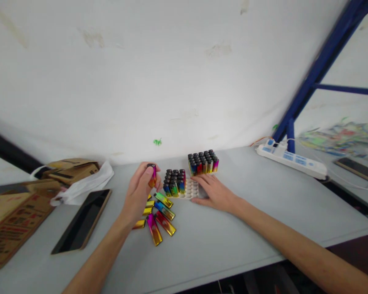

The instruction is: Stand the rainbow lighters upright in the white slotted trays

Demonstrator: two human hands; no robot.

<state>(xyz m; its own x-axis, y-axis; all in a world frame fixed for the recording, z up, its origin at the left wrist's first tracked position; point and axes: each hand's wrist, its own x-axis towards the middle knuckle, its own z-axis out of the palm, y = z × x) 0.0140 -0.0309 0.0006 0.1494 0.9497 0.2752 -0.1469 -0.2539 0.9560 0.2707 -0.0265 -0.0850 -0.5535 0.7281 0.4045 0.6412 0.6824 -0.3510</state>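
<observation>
Between the thumb and fingers of my left hand [138, 188] is an upright purple-and-gold lighter [152, 175]. Just right of it stands a white holder tray [191, 188] with round holes, its left part filled with upright black-topped lighters [174, 179]. My right hand [214, 191] rests at the tray's right edge, fingers stretched out and seemingly holding nothing. Several loose lighters lie on the table below my left hand, among them a red one [165, 223], a blue one [164, 210] and a pink one [154, 229]; some are partly hidden by the hand.
Behind my right hand stands a full block of lighters [203, 162]. A phone [82, 221], a white plastic bag [86, 185] and cardboard boxes [15, 220] lie at the left. On the right are a power strip [291, 160], a blue metal frame [313, 77] and another phone [358, 169].
</observation>
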